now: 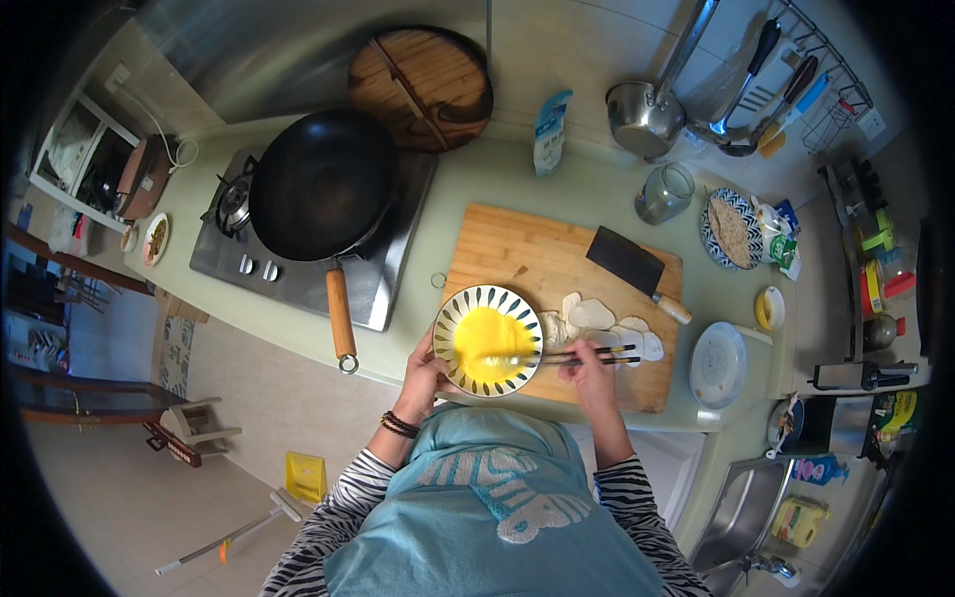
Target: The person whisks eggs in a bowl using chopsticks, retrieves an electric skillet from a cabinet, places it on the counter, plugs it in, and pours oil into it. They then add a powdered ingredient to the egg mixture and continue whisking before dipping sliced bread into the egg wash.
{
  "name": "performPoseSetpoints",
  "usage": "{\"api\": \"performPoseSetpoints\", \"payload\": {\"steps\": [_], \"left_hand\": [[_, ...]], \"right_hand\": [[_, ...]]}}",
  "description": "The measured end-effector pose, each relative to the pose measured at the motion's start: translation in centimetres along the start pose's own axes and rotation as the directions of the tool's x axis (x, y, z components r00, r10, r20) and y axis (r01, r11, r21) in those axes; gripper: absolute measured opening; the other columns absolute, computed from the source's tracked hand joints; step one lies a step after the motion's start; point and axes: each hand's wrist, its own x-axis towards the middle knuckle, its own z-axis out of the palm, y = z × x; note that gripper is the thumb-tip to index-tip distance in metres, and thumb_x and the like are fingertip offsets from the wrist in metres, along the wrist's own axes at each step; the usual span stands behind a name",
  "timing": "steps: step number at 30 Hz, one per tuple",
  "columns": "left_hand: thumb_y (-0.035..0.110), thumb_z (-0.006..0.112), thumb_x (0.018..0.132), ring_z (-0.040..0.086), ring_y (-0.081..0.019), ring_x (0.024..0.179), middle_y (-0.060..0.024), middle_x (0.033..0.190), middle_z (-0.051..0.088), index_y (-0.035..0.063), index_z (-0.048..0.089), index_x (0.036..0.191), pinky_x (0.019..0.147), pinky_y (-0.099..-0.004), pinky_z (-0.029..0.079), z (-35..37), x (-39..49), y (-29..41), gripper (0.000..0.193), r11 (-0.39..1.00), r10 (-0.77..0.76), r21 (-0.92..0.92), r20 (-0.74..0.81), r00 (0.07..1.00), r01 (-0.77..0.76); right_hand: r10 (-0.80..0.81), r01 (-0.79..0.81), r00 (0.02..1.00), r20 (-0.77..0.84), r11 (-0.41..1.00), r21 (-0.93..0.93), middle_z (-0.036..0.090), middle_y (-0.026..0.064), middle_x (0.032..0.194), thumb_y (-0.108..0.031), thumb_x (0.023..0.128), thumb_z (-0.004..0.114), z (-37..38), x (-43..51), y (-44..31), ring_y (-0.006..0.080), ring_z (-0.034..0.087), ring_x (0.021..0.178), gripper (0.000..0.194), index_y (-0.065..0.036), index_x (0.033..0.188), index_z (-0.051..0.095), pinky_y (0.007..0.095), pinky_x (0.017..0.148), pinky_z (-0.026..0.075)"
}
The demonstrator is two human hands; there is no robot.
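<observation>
My left hand (427,377) grips the near left rim of a white bowl (445,328) patterned with dark leaf-like marks. Yellow beaten egg (485,336) fills much of the bowl. Between the fingers of my right hand (589,371) is a pair of chopsticks (623,354), their tips blurred in the egg. The bowl is over the near left part of a wooden cutting board (507,239). Pale flat slices (593,315) lie on the board just beyond my right hand. Farther back rests a cleaver (625,260) with a wooden handle.
Left of the board, a black wok (321,186) sits on a gas stove (373,291), its wooden handle (340,310) pointing towards me. A glass jar (664,194), a patterned bowl of floury stuff (730,227) and a pale plate (718,366) stand right. The sink (739,507) is at lower right.
</observation>
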Motion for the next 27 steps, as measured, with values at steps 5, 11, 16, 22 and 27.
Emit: {"api": "performPoseSetpoints", "payload": {"steps": [5,11,16,22,27], "left_hand": [[-0.012,0.038,0.071,0.067,-0.0193,0.081,-0.0121,0.126,0.055,0.0112,0.031,0.146,0.055,-0.0266,0.061,-0.5,0.5,-0.9,0.079,0.999,0.050,-0.008,0.013,0.999,-0.050],[-0.011,0.038,0.071,0.067,-0.0203,0.083,-0.0131,0.125,0.055,0.0111,0.031,0.146,0.055,-0.0269,0.061,-0.3,0.3,-0.6,0.079,0.999,0.043,0.005,0.028,0.999,-0.043],[-0.011,0.038,0.070,0.067,-0.0201,0.082,-0.0131,0.124,0.055,0.0113,0.031,0.146,0.055,-0.0273,0.061,-0.2,0.0,-0.1,0.079,1.000,0.011,-0.021,0.025,1.000,-0.011],[-0.012,0.038,0.071,0.068,-0.0212,0.083,-0.0130,0.124,0.055,0.0115,0.030,0.147,0.056,-0.0279,0.061,-0.2,0.0,-0.1,0.080,1.000,0.006,-0.016,0.006,1.000,-0.006],[-0.011,0.038,0.071,0.068,-0.0209,0.082,-0.0127,0.124,0.056,0.0111,0.029,0.147,0.055,-0.0273,0.061,-0.1,0.3,-0.2,0.080,0.999,0.038,-0.010,0.012,0.999,-0.038]], "right_hand": [[0.066,-0.055,0.995,0.076,0.987,-0.149,0.061,0.0103,0.076,-0.021,0.097,0.052,-0.2,0.1,1.4,0.0158,0.057,0.059,0.026,0.002,0.090,0.059,0.0282,0.055,0.047],[-0.047,0.045,0.999,-0.019,0.995,-0.086,0.061,0.0103,0.075,-0.023,0.098,0.051,-1.1,0.8,1.8,0.0160,0.059,0.061,0.027,0.002,0.092,0.059,0.0280,0.056,0.049],[-0.060,0.059,0.998,-0.006,0.997,-0.052,0.062,0.0101,0.076,-0.023,0.098,0.051,-0.7,0.6,0.3,0.0153,0.060,0.061,0.027,0.002,0.091,0.059,0.0275,0.054,0.048],[0.075,-0.070,0.997,0.035,0.988,-0.135,0.062,0.0099,0.078,-0.024,0.097,0.052,0.0,-0.2,-0.8,0.0156,0.059,0.062,0.027,0.001,0.090,0.059,0.0261,0.056,0.047],[0.029,-0.032,0.999,-0.039,0.997,-0.070,0.060,0.0101,0.073,-0.022,0.096,0.053,-0.5,0.6,1.1,0.0163,0.058,0.058,0.025,0.002,0.090,0.058,0.0268,0.052,0.046]]}}
